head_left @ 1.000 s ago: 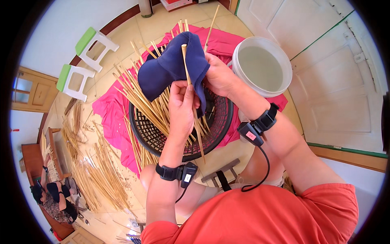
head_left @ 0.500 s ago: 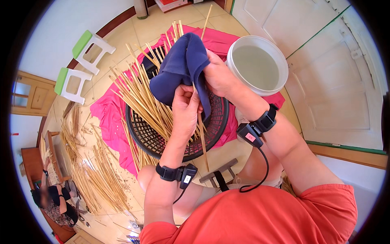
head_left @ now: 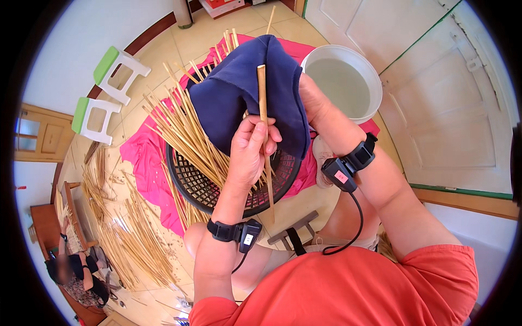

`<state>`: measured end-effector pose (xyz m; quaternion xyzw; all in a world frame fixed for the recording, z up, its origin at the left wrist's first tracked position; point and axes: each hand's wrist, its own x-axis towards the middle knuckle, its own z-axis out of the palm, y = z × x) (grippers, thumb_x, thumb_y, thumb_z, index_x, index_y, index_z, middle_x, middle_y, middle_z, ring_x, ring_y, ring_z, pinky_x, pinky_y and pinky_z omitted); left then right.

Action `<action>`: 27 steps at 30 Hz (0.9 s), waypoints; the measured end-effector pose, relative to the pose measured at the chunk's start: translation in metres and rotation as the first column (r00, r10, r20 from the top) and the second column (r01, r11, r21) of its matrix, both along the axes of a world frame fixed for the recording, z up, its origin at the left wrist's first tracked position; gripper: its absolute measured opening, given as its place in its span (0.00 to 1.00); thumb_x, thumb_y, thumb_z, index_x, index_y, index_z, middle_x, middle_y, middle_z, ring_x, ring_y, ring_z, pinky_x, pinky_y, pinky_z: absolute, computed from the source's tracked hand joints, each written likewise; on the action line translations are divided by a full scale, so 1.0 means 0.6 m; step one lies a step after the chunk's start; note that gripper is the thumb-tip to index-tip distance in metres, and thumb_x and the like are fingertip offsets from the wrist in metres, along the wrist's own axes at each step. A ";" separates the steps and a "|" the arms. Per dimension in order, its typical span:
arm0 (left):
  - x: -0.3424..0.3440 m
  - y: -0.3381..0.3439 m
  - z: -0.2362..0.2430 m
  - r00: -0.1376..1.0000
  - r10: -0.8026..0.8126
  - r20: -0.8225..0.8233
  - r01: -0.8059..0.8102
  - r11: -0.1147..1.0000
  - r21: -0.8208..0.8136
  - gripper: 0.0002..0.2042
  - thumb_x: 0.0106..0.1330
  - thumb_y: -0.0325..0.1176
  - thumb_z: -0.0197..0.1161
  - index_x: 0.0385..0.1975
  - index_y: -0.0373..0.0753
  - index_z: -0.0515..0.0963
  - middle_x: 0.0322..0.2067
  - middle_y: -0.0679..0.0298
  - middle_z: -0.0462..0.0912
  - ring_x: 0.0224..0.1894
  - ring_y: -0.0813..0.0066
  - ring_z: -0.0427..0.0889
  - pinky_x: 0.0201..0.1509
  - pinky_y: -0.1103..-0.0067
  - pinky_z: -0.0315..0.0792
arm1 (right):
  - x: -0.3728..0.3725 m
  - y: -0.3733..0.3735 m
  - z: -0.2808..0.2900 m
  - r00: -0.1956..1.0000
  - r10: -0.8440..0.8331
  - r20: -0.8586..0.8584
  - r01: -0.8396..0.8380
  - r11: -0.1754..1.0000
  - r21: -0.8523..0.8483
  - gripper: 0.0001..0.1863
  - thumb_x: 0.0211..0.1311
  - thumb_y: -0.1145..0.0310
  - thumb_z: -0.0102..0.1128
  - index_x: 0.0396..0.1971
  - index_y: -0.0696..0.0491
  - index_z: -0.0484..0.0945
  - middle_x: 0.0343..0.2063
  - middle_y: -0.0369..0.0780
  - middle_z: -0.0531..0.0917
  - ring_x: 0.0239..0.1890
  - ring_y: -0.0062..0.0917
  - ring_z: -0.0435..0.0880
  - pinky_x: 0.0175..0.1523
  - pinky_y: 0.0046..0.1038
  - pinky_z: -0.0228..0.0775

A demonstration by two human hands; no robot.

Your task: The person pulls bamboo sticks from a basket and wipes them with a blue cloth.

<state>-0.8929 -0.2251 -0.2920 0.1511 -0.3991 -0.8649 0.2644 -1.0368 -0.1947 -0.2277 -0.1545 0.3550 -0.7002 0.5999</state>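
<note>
Pinched between the fingers of my left hand [head_left: 251, 145] is a peeled, tan stick [head_left: 262, 87]. It stands nearly upright, with its cut end above the hand and a thin end reaching down past the basket rim. A navy blue cloth [head_left: 217, 103] hangs spread behind the stick, held up by my right hand [head_left: 312, 99], whose fingers are mostly hidden behind the fabric. Below lies a black plastic mesh basket [head_left: 187, 185], with a bundle of similar sticks [head_left: 187, 136] leaning across it.
A white bucket of cloudy water [head_left: 342, 81] stands at right, by the white door [head_left: 457, 103]. Pink cloth [head_left: 138, 149] lies under the basket. More sticks [head_left: 138, 239] cover the floor at left, near two green-topped stools [head_left: 103, 111]. Another person [head_left: 81, 271] sits at far left.
The navy cloth has opened out and come up, no longer wrapped about the stick's upper part. The stick's cut end now shows in front of it. My right hand has moved slightly right and behind the cloth.
</note>
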 end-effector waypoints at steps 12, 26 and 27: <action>-0.011 -0.004 -0.002 0.980 0.166 0.109 -0.173 0.983 0.063 0.09 0.68 0.35 0.45 0.40 0.39 0.69 0.24 0.68 0.72 0.20 0.87 0.64 0.22 0.90 0.60 | 0.002 -0.036 -0.024 0.951 -0.078 -0.298 -0.006 0.962 -0.273 0.12 0.59 0.68 0.53 0.42 0.57 0.70 0.34 0.34 0.76 0.34 0.16 0.75 0.41 0.21 0.71; -0.007 -0.009 0.016 0.999 -0.031 -0.035 0.035 0.994 0.103 0.12 0.69 0.41 0.40 0.33 0.40 0.66 0.13 0.71 0.61 0.14 0.86 0.54 0.16 0.89 0.50 | -0.002 -0.015 -0.003 0.993 0.018 -0.115 -0.003 0.992 0.127 0.16 0.60 0.57 0.48 0.36 0.56 0.74 0.26 0.36 0.78 0.24 0.18 0.76 0.28 0.20 0.68; -0.007 -0.011 0.014 0.999 -0.032 -0.044 0.037 0.993 0.112 0.12 0.69 0.41 0.40 0.32 0.40 0.66 0.13 0.71 0.61 0.14 0.86 0.55 0.16 0.89 0.50 | -0.003 -0.016 -0.004 0.993 0.041 -0.108 -0.028 0.993 0.117 0.16 0.61 0.58 0.48 0.36 0.56 0.73 0.26 0.36 0.78 0.24 0.18 0.76 0.29 0.20 0.69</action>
